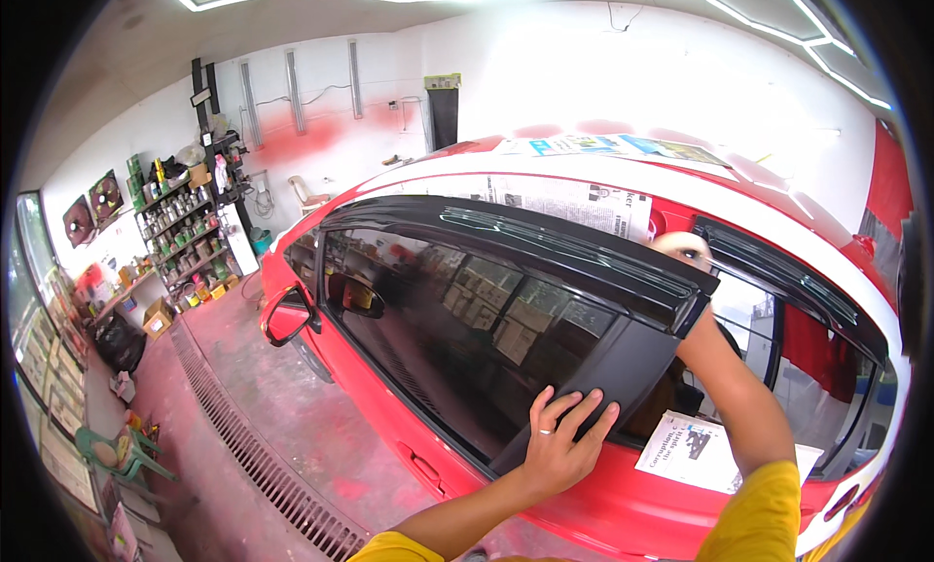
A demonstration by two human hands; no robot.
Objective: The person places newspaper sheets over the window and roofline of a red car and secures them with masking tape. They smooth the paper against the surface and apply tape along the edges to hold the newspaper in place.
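Note:
My left hand [564, 443] lies flat with fingers spread on the black pillar [611, 367] of a red car's front door [409, 421], a ring on one finger. It holds nothing. My right forearm [732, 397], in a yellow sleeve, reaches up behind the door's black window frame and rain visor [584, 251], which hide the hand. The dark tinted window [457, 328] spreads to the left of my left hand.
Newspaper sheets [574, 197] cover the car's roof and another sheet [696, 450] lies on the rear door. Part of another person's head [686, 251] shows above the visor. Shelves of cans [185, 236] line the left wall. A floor drain grate [253, 445] and green chair [122, 455] are at left.

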